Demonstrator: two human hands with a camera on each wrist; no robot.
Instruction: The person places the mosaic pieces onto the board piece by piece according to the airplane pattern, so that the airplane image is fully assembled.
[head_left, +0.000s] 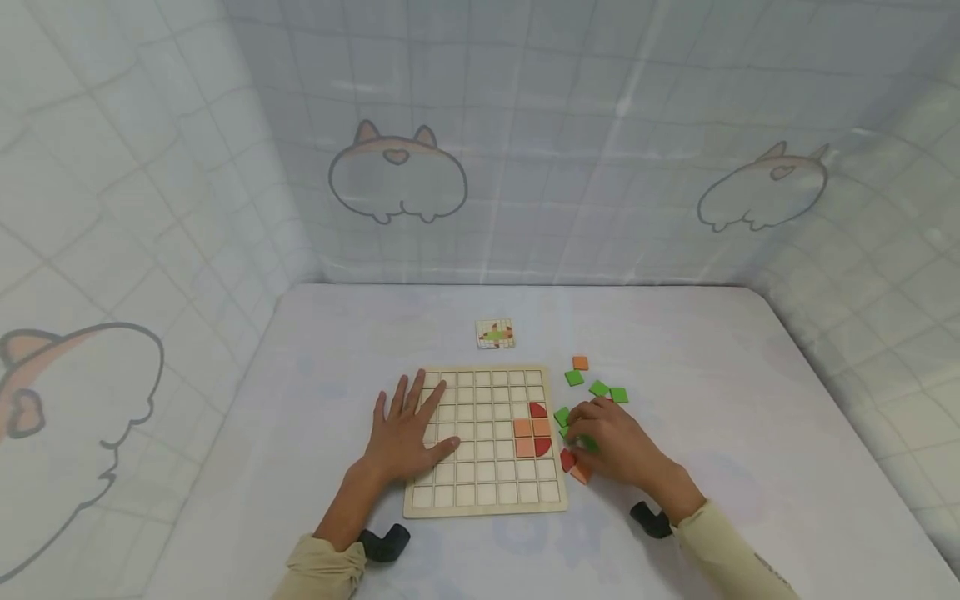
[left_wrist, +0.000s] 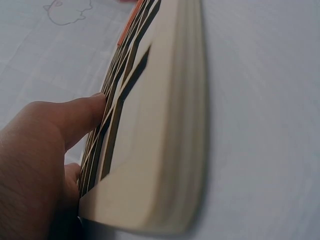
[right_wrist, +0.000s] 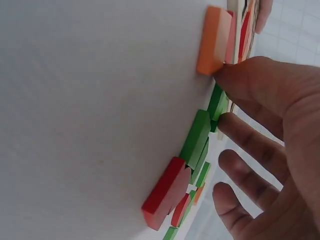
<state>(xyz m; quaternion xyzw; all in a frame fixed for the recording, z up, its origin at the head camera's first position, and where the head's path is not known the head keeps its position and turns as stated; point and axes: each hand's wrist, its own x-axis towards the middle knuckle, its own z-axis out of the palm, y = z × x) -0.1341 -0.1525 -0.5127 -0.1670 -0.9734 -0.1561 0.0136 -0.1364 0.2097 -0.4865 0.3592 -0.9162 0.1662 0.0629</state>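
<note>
Flat on the left part of a wooden grid board [head_left: 487,507] lies my left hand [head_left: 401,442], fingers spread. Its thumb touches the board's face in the left wrist view. On the board's right side sit several orange square tiles [head_left: 522,427] and red quarter-round tiles [head_left: 537,409]. Just right of the board, my right hand [head_left: 615,442] is over loose tiles. In the right wrist view its thumb is beside an orange tile [right_wrist: 214,42] and a green tile [right_wrist: 216,102], its other fingers loosely bent. The index fingertip is partly hidden behind the thumb.
A small pattern card [head_left: 495,333] lies beyond the board. Loose green tiles [head_left: 598,388] and an orange tile [head_left: 581,362] are scattered beyond my right hand. A red tile [head_left: 567,459] is by the board's right edge. A fabric wall [head_left: 525,233] rises behind the table.
</note>
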